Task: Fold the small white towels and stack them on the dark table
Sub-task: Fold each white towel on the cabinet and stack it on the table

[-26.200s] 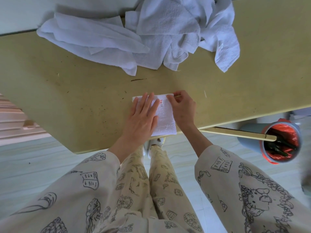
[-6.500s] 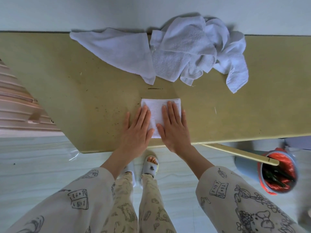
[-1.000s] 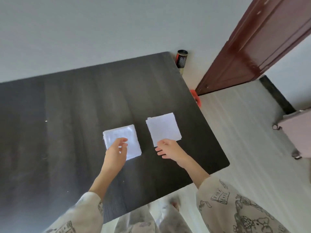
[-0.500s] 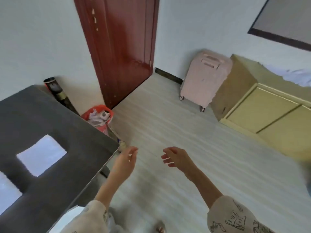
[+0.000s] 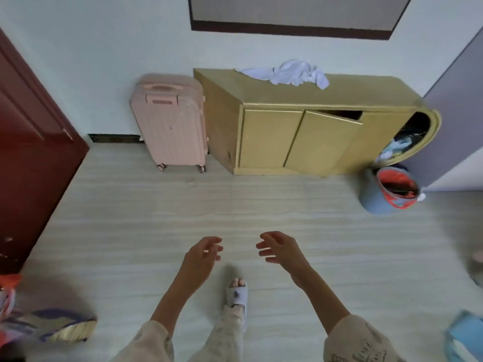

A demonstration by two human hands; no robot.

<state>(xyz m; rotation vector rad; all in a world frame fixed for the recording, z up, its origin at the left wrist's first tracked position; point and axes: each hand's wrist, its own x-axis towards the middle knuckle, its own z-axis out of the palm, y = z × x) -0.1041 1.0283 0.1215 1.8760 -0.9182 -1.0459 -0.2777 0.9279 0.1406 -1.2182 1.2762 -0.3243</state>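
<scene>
the left hand (image 5: pixel 202 253) hangs in the air over the floor with its fingers loosely bent, and it holds nothing. the right hand (image 5: pixel 281 248) is just beside it, a gap between them, fingers spread a little and softly curled, holding nothing too. both arms are bare up to loose cream cloth sleeves (image 5: pixel 358 340) with small drawings on them. below the hands one foot in a soft pale slipper (image 5: pixel 236 296) stands on the pale striped floor (image 5: pixel 130 218), which looks smooth and has long wavy lines.

well away from the hands, against the white wall, stands a long yellow-green wooden cabinet (image 5: pixel 264 139) with flat doors, one door hanging a bit open, and a rounded end. on its flat top lies the crumpled heap of small white cloth towels (image 5: pixel 287 74), soft and lumpy, not folded. a hard pink suitcase with ridges and little wheels (image 5: pixel 170 126) stands upright just beside the cabinet's other end. a round blue-grey bin with a red bag inside (image 5: pixel 389 190) sits on the floor near the rounded end. a shiny dark red door (image 5: pixel 28 152) is at the side.
</scene>
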